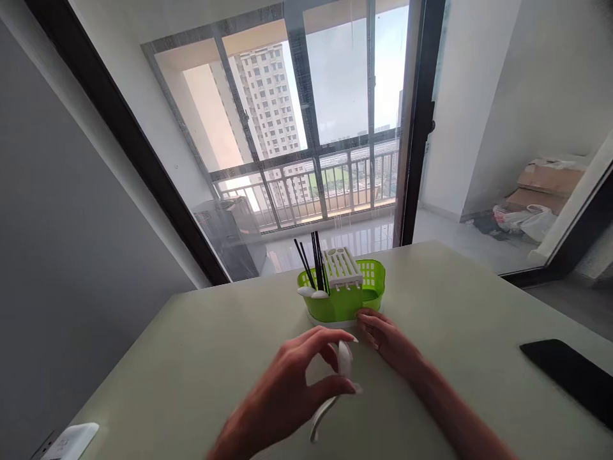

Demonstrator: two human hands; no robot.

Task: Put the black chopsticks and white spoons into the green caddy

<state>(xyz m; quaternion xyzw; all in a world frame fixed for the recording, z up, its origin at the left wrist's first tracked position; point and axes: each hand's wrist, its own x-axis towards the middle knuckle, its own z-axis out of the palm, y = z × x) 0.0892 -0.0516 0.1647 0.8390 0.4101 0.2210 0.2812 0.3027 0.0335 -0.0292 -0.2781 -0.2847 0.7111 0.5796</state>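
Note:
A green slotted cutlery basket stands on a white base at the far middle of the pale table. Black chopsticks, white spoons and a white slotted insert sit in it. My left hand pinches a white spoon between thumb and fingers, just in front of the basket. A second white spoon shows below that hand, and I cannot tell whether it is held. My right hand lies with curled fingers against the basket's front base.
A black phone lies flat near the table's right edge. A white object sits at the near left corner. Beyond the table are a glass sliding door, a balcony railing, and cardboard boxes and bags on the floor at right.

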